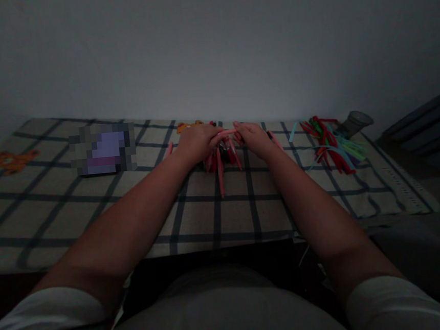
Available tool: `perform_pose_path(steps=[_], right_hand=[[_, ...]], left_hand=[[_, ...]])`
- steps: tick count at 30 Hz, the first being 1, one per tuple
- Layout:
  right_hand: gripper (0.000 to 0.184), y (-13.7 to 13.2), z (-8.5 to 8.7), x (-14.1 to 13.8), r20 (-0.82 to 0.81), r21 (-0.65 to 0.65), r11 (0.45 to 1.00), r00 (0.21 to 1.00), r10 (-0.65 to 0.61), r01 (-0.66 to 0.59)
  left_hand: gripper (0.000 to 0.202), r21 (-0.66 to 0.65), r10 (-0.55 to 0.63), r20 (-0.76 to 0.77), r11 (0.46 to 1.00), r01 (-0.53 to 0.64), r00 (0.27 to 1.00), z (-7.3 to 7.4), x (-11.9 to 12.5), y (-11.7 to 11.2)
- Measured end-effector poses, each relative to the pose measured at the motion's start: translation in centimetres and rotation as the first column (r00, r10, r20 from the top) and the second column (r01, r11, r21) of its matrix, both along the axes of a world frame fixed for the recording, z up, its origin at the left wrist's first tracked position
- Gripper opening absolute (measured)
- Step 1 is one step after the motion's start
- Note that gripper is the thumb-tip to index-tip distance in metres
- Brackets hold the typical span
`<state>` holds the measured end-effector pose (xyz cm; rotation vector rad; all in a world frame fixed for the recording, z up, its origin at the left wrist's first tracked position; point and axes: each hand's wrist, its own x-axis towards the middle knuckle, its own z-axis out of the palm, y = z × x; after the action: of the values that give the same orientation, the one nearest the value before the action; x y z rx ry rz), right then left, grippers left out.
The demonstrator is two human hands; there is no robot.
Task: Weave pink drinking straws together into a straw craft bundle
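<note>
Across the far middle of the checked cloth [216,211], both hands meet over a small heap of pink strips [220,162]. One pink strip [227,132] is held level between them, its long axis running side to side, from the fingertips of the left hand [197,142] to those of the right hand [253,136]. Each hand pinches an end with fingers nearly closed, the thumbs tucked under, though the light is dim and the exact pinch is hard to make out. The strip sits just above the heap, which lies directly below and a little toward the person; one long strip from it points straight back along the cloth. Both hands are equally near the heap, the left perhaps touching its top. Well apart to the right lies a second bundle [331,142] of red, green and blue strips, with a jar [355,121] on its side just beyond it, near the wall. A blurred purple patch [103,148] sits to the left, and an orange print [9,161] marks the cloth's far left edge.
</note>
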<state>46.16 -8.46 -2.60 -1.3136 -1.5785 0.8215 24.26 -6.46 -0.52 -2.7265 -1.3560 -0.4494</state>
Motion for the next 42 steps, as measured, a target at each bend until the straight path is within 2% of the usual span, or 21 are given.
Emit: perform_pose_path(steps=[5,8,12,23,29,37,42], right_hand=[[0.077,-0.1,0.1,-0.5,-0.065,-0.002,1.000,0.998,-0.022,0.022],[0.079,-0.2,0.2,-0.7,-0.085,-0.050,0.999,0.996,0.002,-0.006],[0.081,0.0,0.0,-0.4,-0.065,-0.049,0.998,0.997,0.045,-0.048],[0.076,0.2,-0.2,-0.1,-0.013,0.007,0.999,0.999,0.037,-0.037],[0.069,0.3,-0.2,0.7,0.083,0.101,0.990,0.993,0.088,-0.097],[0.073,0.8,-1.1,1.3,0.050,0.147,0.976,0.987,0.156,-0.162],[0.066,1.0,-1.3,1.4,0.025,0.141,0.975,0.985,0.171,-0.173]], left_hand=[[0.045,0.024,-0.003,0.041,1.000,0.002,0.999,-0.4,-0.2,0.1],[0.041,0.036,-0.010,0.071,0.999,0.007,0.997,-0.7,-0.2,0.1],[0.041,0.055,-0.018,0.088,0.998,0.013,0.996,-0.9,-0.2,0.3],[0.044,0.099,-0.028,0.002,0.995,0.028,1.000,-1.3,-0.2,0.7],[0.055,0.048,-0.002,-0.033,0.999,0.004,0.999,-0.6,0.0,0.4],[0.054,0.024,-0.002,0.030,1.000,0.002,1.000,-0.5,0.0,0.1],[0.056,0.015,-0.003,0.029,1.000,0.002,1.000,-0.4,0.1,0.0]])
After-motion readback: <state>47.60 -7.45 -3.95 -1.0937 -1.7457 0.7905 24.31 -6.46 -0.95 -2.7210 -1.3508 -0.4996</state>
